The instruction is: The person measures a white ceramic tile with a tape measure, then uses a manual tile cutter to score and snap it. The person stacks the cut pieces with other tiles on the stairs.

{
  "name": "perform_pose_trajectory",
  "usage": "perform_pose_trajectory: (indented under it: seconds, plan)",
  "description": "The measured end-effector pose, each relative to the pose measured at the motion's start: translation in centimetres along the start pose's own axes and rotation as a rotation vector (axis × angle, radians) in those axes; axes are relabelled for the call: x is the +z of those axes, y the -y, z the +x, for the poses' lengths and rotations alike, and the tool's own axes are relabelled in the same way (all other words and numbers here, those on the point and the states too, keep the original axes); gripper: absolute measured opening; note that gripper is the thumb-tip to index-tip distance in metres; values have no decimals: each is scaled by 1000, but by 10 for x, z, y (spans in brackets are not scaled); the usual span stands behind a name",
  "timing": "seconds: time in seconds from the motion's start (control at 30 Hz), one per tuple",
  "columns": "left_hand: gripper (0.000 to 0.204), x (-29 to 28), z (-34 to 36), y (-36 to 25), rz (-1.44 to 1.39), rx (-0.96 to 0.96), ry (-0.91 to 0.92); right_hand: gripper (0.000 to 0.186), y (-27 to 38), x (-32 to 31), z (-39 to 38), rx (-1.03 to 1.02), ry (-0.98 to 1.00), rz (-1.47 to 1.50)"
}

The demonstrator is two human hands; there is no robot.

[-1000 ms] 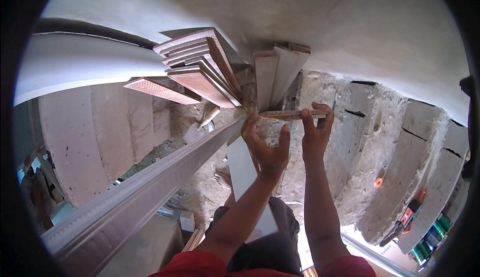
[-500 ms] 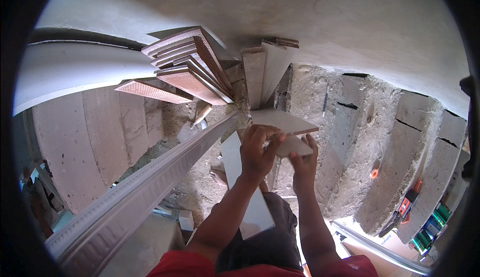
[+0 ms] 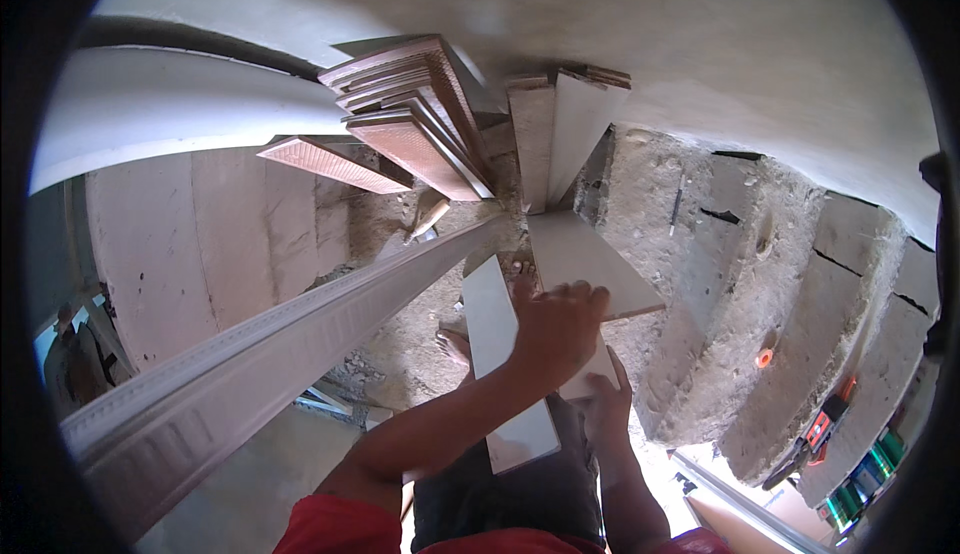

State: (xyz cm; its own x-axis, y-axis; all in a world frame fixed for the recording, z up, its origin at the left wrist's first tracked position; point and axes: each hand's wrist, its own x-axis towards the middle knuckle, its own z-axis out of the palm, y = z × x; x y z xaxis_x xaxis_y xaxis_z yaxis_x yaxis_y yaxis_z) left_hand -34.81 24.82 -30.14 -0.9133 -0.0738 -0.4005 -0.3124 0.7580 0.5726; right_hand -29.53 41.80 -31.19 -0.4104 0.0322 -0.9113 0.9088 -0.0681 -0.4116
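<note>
A small pale tile piece [image 3: 592,376] sits below my left hand [image 3: 563,326], with my right hand [image 3: 607,409] gripping its right side. The fingers of my left hand are curled over, and whatever they hold is hidden beneath them. Just beyond that hand leans a larger pale tile [image 3: 590,259] with a brown lower edge. A long pale tile strip [image 3: 495,319] rests at a slant by my legs, passing under my left forearm.
Stacked tiles with reddish backs [image 3: 410,134] and upright tile strips [image 3: 570,144] lean by the wall. A long white ribbed trim [image 3: 300,329] crosses on the left. Rough steps [image 3: 780,354] rise to the right, bearing an orange ring [image 3: 764,358] and a red tool [image 3: 822,424].
My left hand has turned over and moved right and down, its fingers now curled. My right hand has dropped lower with the tile piece. The whole view has shifted slightly.
</note>
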Motion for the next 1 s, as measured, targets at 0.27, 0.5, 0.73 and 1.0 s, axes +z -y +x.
perform_pose_trajectory:
  seconds: [0.27,0.5,0.73,1.0]
  plan:
    - [24,11,6,2,124,168,94,63,-15,-13,7,-67,6,28]
    - [10,16,-11,16,126,265,-92,61,-29,-26,17,-176,39,-50]
    - [21,-5,-28,3,148,267,28,56,-48,-42,25,-242,50,3]
    - [35,-81,-114,-17,118,322,-21,53,-73,-73,31,-301,58,-57]
